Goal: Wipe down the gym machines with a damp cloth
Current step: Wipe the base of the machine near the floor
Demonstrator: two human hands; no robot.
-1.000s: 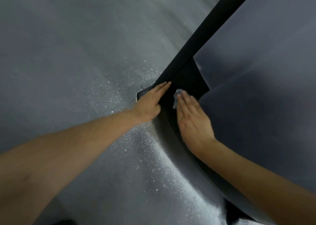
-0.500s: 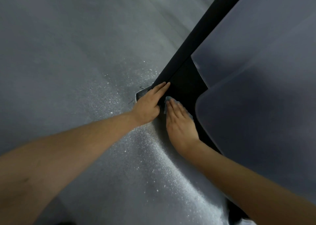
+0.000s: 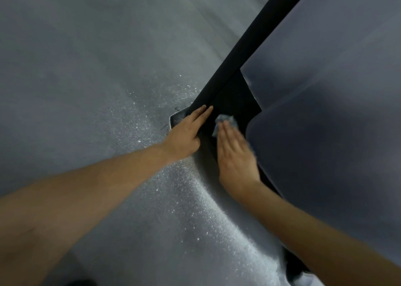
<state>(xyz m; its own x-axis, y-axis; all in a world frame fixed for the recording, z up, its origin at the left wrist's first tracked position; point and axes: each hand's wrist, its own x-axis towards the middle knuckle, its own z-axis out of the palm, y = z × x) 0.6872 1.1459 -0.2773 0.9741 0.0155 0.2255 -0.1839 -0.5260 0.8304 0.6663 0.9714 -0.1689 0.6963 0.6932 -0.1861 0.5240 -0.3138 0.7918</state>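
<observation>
A black machine frame (image 3: 245,53) runs diagonally down to a black base section (image 3: 234,99) near the floor. My right hand (image 3: 235,155) lies flat with straight fingers on a small blue-grey cloth (image 3: 225,119), pressing it against the black base. Only the cloth's far edge shows past my fingertips. My left hand (image 3: 186,131) rests with straight fingers on the left edge of the base, beside a small metal foot plate (image 3: 176,118).
Two large translucent grey panels (image 3: 325,133) cover the machine on the right, close to my right hand. Speckled grey rubber flooring (image 3: 108,90) fills the left and lower view.
My right hand slid the cloth down and left along the base, then back up and right. My left hand has stayed in place.
</observation>
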